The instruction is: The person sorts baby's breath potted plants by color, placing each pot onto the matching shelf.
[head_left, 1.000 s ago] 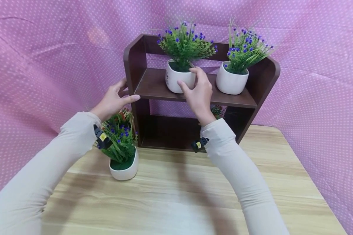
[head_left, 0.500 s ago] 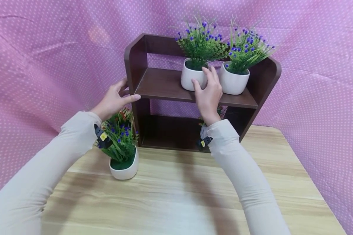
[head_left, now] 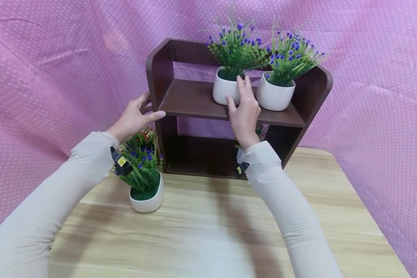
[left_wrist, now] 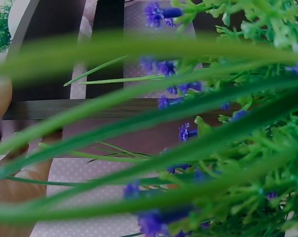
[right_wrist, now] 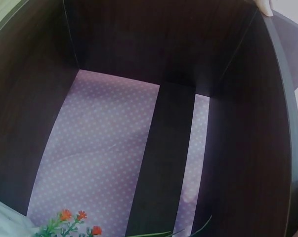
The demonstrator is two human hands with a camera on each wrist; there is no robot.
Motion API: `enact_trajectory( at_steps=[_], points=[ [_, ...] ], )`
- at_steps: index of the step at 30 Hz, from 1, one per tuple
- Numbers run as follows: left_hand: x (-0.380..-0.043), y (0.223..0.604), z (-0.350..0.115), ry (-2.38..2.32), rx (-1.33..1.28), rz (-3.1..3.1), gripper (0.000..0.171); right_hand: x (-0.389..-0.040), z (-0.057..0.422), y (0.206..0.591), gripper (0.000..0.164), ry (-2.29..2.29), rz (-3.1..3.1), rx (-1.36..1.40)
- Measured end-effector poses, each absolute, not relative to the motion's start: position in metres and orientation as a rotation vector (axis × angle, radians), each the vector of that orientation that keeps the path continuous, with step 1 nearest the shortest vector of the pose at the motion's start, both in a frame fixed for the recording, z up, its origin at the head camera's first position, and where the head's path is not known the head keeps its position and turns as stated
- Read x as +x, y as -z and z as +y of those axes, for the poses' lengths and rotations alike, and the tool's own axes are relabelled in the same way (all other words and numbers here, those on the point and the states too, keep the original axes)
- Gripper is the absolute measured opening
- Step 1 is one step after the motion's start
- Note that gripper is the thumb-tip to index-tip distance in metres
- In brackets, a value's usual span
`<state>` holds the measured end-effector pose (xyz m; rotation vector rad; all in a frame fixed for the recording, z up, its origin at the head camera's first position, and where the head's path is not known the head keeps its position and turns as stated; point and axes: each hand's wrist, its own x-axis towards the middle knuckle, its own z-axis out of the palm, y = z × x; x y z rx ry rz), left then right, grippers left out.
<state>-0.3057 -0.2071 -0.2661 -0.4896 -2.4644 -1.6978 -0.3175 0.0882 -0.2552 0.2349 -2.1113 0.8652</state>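
Note:
My left hand (head_left: 133,117) holds the left side panel of a dark brown two-tier shelf (head_left: 194,98), thumb at its front edge and fingers partly hidden behind it. On the upper tier, my right hand (head_left: 244,116) has its thumb and fairly straight fingers against the front and right side of a white pot (head_left: 224,90) with purple-flowered greenery. A similar potted plant (head_left: 275,94) stands to the right of that hand. Below my left hand, another white-potted plant (head_left: 147,200) sits on the table; its purple flowers (left_wrist: 188,132) and long leaves fill the left wrist view.
Orange-red flowers (right_wrist: 82,217) show within the lower tier in the right wrist view; my right forearm mostly covers that plant in the head view. A light wood table (head_left: 194,231) carries the shelf. Pink dotted cloth (head_left: 55,77) hangs around the back and sides.
The pot at my right hand has slid rightward along the upper tier, close to the other pot, then stopped. My right fingers have since straightened. My left hand stays on the side panel.

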Motion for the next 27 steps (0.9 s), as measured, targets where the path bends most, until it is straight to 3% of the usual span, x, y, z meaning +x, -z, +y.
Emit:
enact_trajectory(
  at_steps=[13, 27],
  points=[
    [-0.304, 0.265, -0.207, 1.673, -0.470, -2.486, 0.081, -0.316, 0.089, 0.255, 0.057, -0.872, -2.143, 0.238],
    [-0.303, 0.265, -0.207, 1.664, -0.478, -2.491, 0.081, -0.303, 0.103, 0.241, 0.074, -0.921, -2.268, 0.417]
  ],
)
